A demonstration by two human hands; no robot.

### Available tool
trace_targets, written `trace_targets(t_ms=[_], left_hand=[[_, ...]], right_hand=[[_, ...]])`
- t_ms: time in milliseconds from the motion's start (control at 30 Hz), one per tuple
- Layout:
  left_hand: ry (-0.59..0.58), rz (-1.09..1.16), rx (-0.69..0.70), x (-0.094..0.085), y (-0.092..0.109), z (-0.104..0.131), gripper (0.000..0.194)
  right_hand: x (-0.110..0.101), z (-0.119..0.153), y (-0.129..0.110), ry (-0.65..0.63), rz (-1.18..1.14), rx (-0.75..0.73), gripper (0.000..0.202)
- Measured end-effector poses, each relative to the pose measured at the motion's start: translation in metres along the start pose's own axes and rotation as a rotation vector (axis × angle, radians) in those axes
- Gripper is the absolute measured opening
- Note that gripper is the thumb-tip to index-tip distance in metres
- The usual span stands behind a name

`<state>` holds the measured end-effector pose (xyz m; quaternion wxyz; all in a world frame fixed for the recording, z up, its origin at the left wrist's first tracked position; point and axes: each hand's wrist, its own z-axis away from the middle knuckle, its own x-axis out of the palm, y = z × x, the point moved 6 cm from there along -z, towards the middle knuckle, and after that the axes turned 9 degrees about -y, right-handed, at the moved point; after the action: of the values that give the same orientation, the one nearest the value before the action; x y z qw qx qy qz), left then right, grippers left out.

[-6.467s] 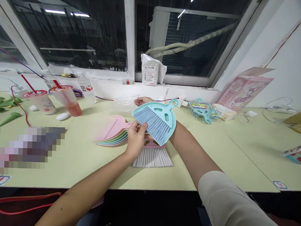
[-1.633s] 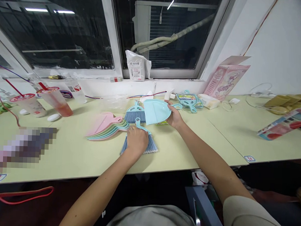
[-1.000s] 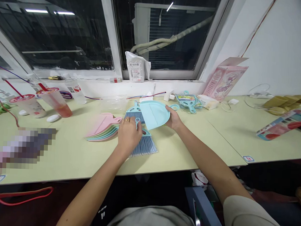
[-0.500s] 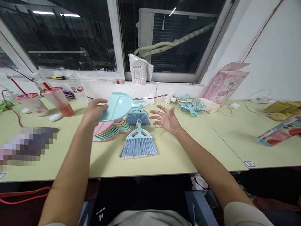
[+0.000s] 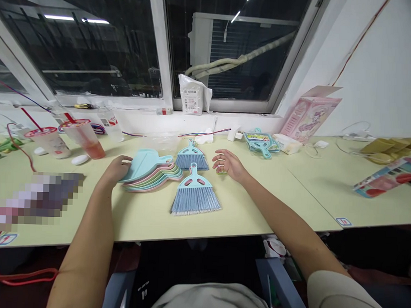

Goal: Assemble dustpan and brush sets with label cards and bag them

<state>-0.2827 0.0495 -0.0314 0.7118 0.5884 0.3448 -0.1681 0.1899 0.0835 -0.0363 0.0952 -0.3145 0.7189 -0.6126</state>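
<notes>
A light blue dustpan (image 5: 143, 163) lies on top of a stack of pink, green and blue dustpans (image 5: 157, 181), its handle pointing right. My left hand (image 5: 119, 170) grips its left edge. Right of the stack, a blue brush (image 5: 196, 199) rests with its bristles toward me, and a second blue brush (image 5: 192, 159) lies behind it. My right hand (image 5: 229, 166) hovers beside the brushes, fingers loosely curled and apart, holding nothing. Under it a small yellow-green item (image 5: 221, 172) is partly hidden.
Packaged blue brush-and-dustpan sets (image 5: 262, 143) lie at the back, near a pink box (image 5: 310, 115). Two drink cups (image 5: 87, 141) stand at the back left. A red-and-blue package (image 5: 386, 176) lies at the right, a blurred object (image 5: 38, 197) at the left.
My left hand has lowered the light blue dustpan leftward and down onto the stack. My right hand's fingers have curled in a little. The view has shifted slightly.
</notes>
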Motion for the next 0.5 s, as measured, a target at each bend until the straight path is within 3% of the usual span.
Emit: trace_targets(t_ms=[267,500], left_hand=[[0.016,-0.222,0.054,0.01,-0.008,-0.009,0.035],[-0.007,-0.284,0.069,0.014,0.002,-0.007,0.032]], right_hand=[[-0.011,0.0,-0.002,0.087,0.07,-0.028,0.05],[-0.05,0.003,-0.012,0.364,0.271,-0.143,0.039]])
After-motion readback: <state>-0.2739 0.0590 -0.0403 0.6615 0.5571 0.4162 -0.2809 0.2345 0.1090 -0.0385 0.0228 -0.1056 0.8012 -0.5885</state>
